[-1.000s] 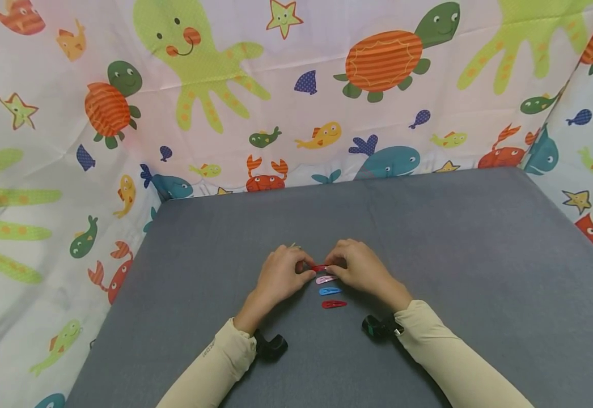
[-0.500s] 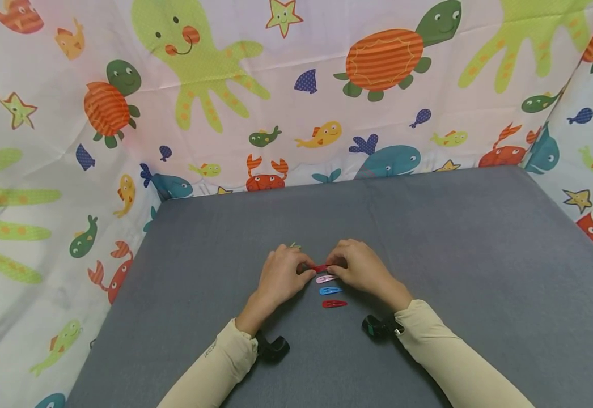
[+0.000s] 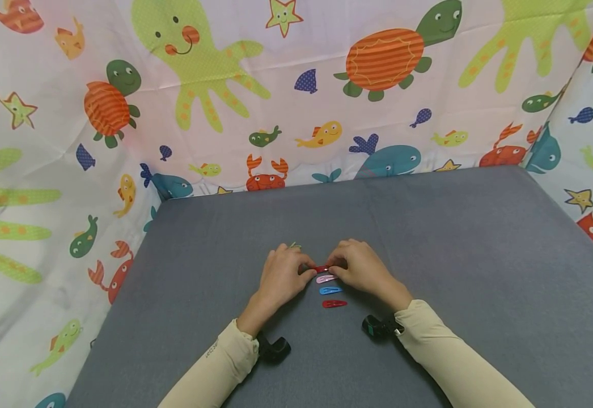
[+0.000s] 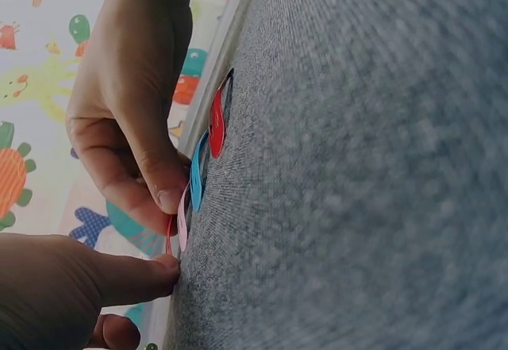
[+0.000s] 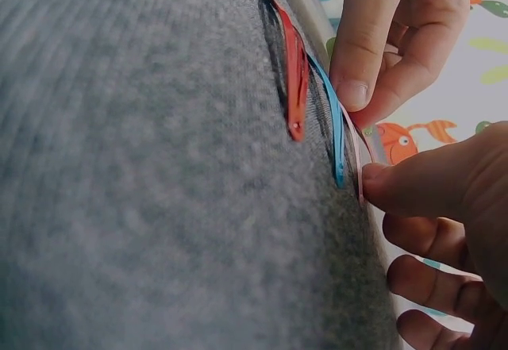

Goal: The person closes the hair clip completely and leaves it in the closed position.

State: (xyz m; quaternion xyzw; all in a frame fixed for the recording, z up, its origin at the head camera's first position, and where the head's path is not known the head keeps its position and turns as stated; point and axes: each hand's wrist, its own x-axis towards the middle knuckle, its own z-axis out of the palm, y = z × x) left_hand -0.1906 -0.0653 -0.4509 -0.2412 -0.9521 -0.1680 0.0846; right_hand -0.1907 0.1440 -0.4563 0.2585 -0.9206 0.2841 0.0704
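We see two hands meeting over a grey fabric-covered table [image 3: 454,238], the left hand [image 3: 281,277] and the right hand [image 3: 360,269] each pinching one end of a red hair clip [image 3: 321,268] between thumb and fingertip, just above the cloth at the far end of a short row. We judge the two-ended hold suits a small sprung clip: one hand steadies it while the other works it.

Just nearer the person lie three more clips, one behind the other: a pink clip [image 3: 325,279], a blue clip [image 3: 330,290] and another red clip [image 3: 334,304], parallel and close but apart. From the wrist views we see them lying flat on the weave, the pink clip [image 5: 354,153] nearest the fingertips [image 5: 379,182].

A small greenish thing [image 3: 295,245] peeps out beyond the left knuckles; we cannot tell what it is.

Cream sleeves [image 3: 444,351] cover both forearms, with a black camera mount [image 3: 274,347] under each wrist. A sea-creature curtain [image 3: 296,85] backs the table. Small lettering runs along the left cuff [image 3: 210,349], too blurred for us to read; no other writing shows.
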